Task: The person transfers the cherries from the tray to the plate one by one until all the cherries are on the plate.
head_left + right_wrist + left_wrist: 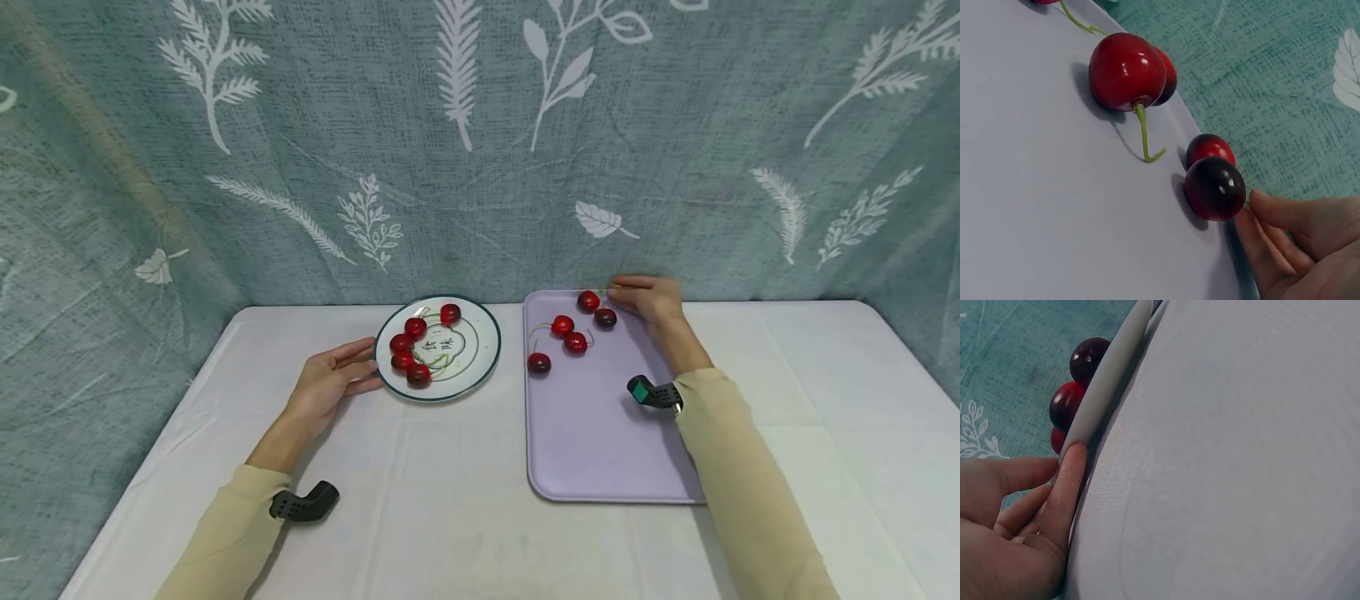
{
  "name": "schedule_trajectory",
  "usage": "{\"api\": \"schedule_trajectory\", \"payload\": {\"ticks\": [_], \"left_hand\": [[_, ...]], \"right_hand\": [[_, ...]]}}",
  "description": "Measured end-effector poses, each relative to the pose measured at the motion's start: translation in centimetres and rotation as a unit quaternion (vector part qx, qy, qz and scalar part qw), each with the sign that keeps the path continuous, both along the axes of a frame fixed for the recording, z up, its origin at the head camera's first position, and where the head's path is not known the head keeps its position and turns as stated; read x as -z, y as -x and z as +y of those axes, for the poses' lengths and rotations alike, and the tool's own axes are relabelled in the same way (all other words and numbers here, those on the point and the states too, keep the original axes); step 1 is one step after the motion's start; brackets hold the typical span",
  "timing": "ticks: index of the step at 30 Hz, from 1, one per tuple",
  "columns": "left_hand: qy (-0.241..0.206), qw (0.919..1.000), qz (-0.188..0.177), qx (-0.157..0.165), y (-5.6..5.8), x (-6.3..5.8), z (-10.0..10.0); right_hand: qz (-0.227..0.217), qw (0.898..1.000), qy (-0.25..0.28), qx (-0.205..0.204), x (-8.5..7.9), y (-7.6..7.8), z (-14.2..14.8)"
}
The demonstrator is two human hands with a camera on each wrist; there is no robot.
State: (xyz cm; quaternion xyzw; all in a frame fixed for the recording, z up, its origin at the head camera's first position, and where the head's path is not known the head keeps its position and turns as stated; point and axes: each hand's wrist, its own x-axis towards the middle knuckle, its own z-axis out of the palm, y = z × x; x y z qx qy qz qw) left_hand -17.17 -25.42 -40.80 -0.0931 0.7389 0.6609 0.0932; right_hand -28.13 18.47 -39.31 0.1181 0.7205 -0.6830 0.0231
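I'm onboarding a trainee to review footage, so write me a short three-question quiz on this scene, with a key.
1. How many cherries lie on the plate?
2. True or false: in the head view, the plate stands to the left of the lilac tray, apart from it.
3. The left hand touches: A, the curtain; B, the lilac tray; C, the plate's rim.

Key: 1, five; 2, true; 3, C.

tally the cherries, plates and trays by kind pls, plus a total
Cherries: 10 (5 on the plate, 5 on the tray)
Plates: 1
Trays: 1
Total: 12
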Motion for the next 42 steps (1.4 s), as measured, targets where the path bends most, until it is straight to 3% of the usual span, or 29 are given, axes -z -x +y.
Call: {"api": "schedule_trajectory", "payload": {"ticks": [6,15,30,42], "left_hand": [[0.003,1.0000,0.002,-0.001,0.0,0.0,0.1],[0.002,1.0000,0.002,0.002,-0.2,-0.1,0.1],[0.005,1.0000,0.003,0.000,-0.2,-0.1,0.2],[0.004,1.0000,0.005,-0.005,-0.2,-0.1,0.2]], "right_hand": [[0.019,0.999,0.030,-0.008,-0.3,0.1,-0.1],[0.032,0.998,-0.053,-0.017,-1.7,-0.1,-0.6],[0.038,0.997,-0.052,-0.034,-3.9,-0.5,-1.0],[0.069,0.994,-0.059,-0.067,-5.6,-1.3,-3.2]]}}
